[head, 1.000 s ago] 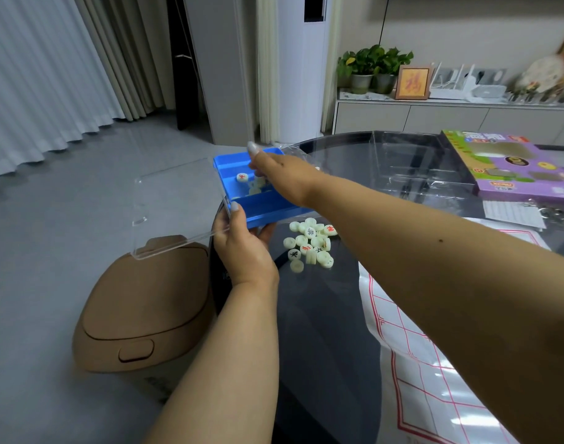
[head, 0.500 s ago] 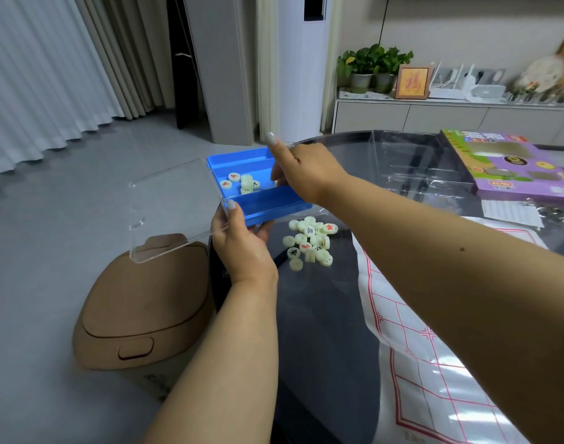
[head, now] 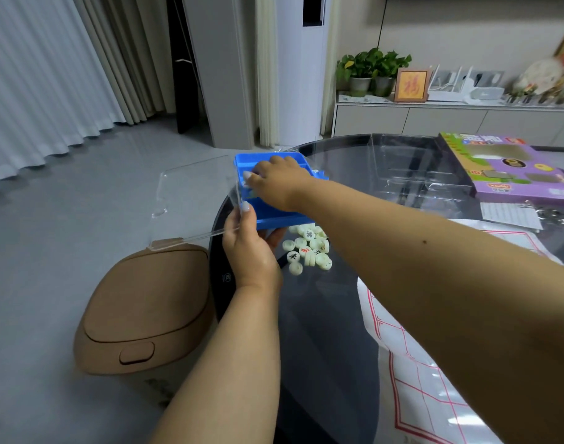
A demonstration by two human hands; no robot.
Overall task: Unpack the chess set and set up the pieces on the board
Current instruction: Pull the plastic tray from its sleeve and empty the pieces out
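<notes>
A round dark glass table (head: 322, 331) filled the lower right of the head view. On the floor at its nine o'clock side stood a tan bin (head: 139, 302) with its lid closed. A white board sheet (head: 434, 395) with red grid lines lay across the table toward four o'clock, and a purple game box (head: 511, 174) lay at two o'clock, with a clear plastic tray (head: 415, 174) just beside it. Over the table's ten o'clock edge a blue case (head: 274, 216) was held tilted, its clear lid (head: 191, 203) swung open toward nine o'clock. The left hand (head: 248, 251) gripped the case's near corner from below, thumb curled over the lid's hinge edge. The right hand (head: 274, 181) reached into the case with fingers bent down onto pale pieces inside; whether it actually had hold of one could not be told. A heap of cream chess pieces (head: 309, 248) lay on the glass just below the case, at its five o'clock
</notes>
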